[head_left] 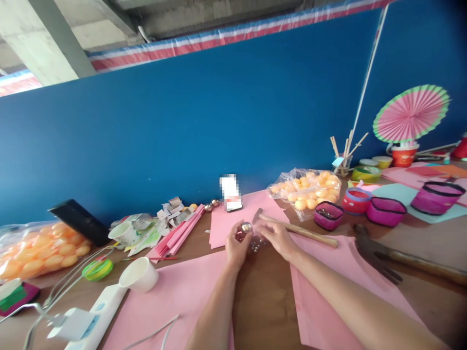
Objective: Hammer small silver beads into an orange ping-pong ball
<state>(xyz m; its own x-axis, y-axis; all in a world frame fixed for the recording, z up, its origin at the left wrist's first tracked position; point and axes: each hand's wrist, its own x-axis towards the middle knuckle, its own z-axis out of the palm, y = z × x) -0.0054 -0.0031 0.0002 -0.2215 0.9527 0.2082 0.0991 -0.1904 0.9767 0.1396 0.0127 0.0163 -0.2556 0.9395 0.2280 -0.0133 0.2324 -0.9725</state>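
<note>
My left hand (237,244) has its thumb and fingers closed round a shiny metallic ball (247,227), held just above the table. Close by on the right, my right hand (278,237) is closed in a pinch; whatever lies between its fingertips is too small to make out. Several small silver beads (256,246) lie on the brown tabletop below and between my hands. A small wooden-handled hammer (310,233) rests behind my right hand, its head close to my fingers. Beyond my hands is a pink paper sheet (221,228).
Right: a claw hammer (379,255), a purple pouch (328,217) of small metal pieces, a bag of orange balls (306,189) and a paper fan (412,114). Left: a white cup (138,275), a power strip (105,311) with cables, folded pink paper (180,233). A lit phone (230,193) stands ahead.
</note>
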